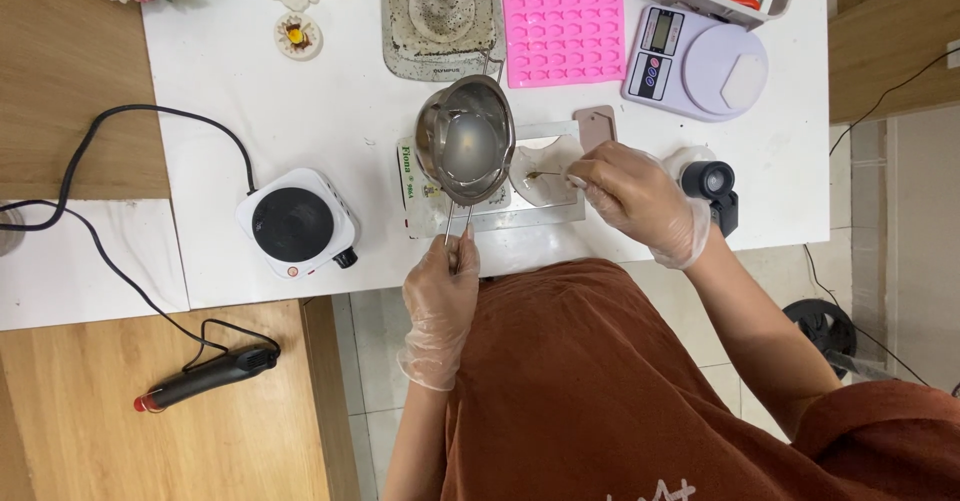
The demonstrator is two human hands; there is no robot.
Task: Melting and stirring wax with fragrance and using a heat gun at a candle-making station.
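My left hand (443, 286), in a clear glove, grips the wire handle of a small steel melting pot (466, 139) that holds pale liquid. The pot is tilted over a clear tray (520, 216) on the white table (300, 111). My right hand (636, 197), also gloved, pinches a thin stick or wick (545, 174) over a round clear mould (540, 183) beside the pot's spout.
A small white electric hotplate (297, 223) sits at the left, with its black cable trailing off. A pink silicone mould (565, 34), a lilac kitchen scale (693, 61) and a grey dish rack (440, 16) are at the back. A heat tool (205, 376) lies on the wooden surface. A black cup (707, 177) stands by my right wrist.
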